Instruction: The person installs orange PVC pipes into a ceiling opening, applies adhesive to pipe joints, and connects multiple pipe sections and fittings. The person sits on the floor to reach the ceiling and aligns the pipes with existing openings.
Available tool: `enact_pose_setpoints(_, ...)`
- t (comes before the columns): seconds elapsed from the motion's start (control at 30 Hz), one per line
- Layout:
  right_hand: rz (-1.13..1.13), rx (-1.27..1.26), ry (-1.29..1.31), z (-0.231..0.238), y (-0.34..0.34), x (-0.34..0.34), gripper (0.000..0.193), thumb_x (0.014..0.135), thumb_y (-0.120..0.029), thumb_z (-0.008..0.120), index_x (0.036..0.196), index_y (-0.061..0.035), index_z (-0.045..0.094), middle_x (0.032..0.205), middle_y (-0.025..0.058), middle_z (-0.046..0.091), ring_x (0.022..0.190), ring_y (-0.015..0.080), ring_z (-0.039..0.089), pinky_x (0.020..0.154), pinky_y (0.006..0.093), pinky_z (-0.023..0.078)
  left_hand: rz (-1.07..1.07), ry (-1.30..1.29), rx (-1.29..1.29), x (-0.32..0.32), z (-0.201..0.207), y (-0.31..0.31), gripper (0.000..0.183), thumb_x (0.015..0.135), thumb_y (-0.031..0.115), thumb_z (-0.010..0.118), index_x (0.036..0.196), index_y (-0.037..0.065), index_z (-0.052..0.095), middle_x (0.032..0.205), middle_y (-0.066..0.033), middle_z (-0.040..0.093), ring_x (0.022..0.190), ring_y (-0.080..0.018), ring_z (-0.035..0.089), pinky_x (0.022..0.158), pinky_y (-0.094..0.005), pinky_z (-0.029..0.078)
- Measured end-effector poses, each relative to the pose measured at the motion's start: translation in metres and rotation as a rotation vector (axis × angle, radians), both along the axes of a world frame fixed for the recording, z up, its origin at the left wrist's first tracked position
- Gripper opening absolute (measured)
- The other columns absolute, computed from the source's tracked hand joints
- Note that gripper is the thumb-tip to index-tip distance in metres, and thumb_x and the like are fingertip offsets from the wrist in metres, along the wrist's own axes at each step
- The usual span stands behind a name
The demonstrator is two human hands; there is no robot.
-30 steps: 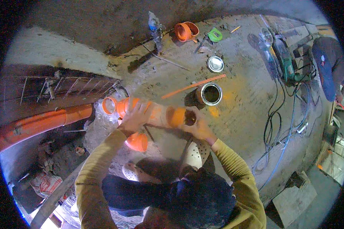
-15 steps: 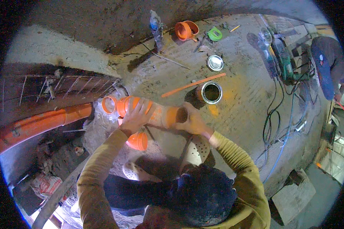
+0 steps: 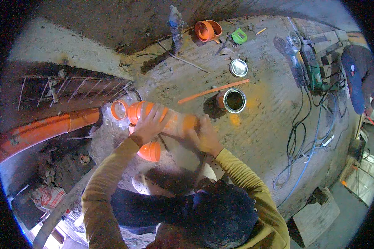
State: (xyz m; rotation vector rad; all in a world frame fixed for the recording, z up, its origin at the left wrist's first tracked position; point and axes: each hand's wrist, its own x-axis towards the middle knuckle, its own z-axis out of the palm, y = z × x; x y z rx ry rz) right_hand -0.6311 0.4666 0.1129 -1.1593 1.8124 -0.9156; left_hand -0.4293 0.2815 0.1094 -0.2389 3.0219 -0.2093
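An orange plastic pipe fitting [image 3: 176,123] with a dusty middle lies across in front of me, above my shoes. My left hand [image 3: 149,123] grips its left part from above, fingers spread around the ribbed collar. At its right end my right hand [image 3: 205,136] is closed around the orange rim, covering the end opening. Beyond the left hand, an open orange socket [image 3: 119,110] faces upward. Below the left wrist, another orange socket [image 3: 150,152] points down toward my feet. The fitting's underside is hidden.
An open can [image 3: 234,101], its round lid [image 3: 238,68] and an orange strip [image 3: 214,91] lie ahead. Farther off are orange pipe pieces [image 3: 207,31] and a green tape measure [image 3: 239,36]. At right are a green power tool [image 3: 314,72], cables [image 3: 295,137] and another person [image 3: 360,70].
My right hand has shifted around the fitting's right end, whose dark opening showed before and is now covered. The left hand keeps its place. The whole view has shifted slightly.
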Motion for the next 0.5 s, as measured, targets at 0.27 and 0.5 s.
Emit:
enact_pose_setpoints(0.27,-0.035,-0.094,0.228,-0.036,0.004,0.006,0.062,0.089,-0.035,0.068,0.137,-0.0013,0.049,0.113,0.0240,0.046,0.104,0.0427,0.051,0.090,0.0489,0.047,0.000,0.034,-0.037,0.004,-0.008,0.003,0.053,0.088,0.025,0.061,0.140,0.016,0.055,0.137,-0.0100,0.053,0.131,-0.0298,0.049,0.107,-0.0675,0.036)
enact_pose_setpoints(0.5,0.081,-0.017,0.211,-0.030,0.006,-0.006,0.069,0.083,-0.037,0.072,0.137,-0.0010,0.050,0.110,0.0221,0.046,0.097,0.0400,0.052,0.082,0.0462,0.049,-0.031,0.008,-0.059,0.002,-0.001,0.003,0.053,0.088,0.026,0.061,0.140,0.015,0.055,0.136,-0.0106,0.053,0.131,-0.0289,0.050,0.106,-0.0676,0.037)
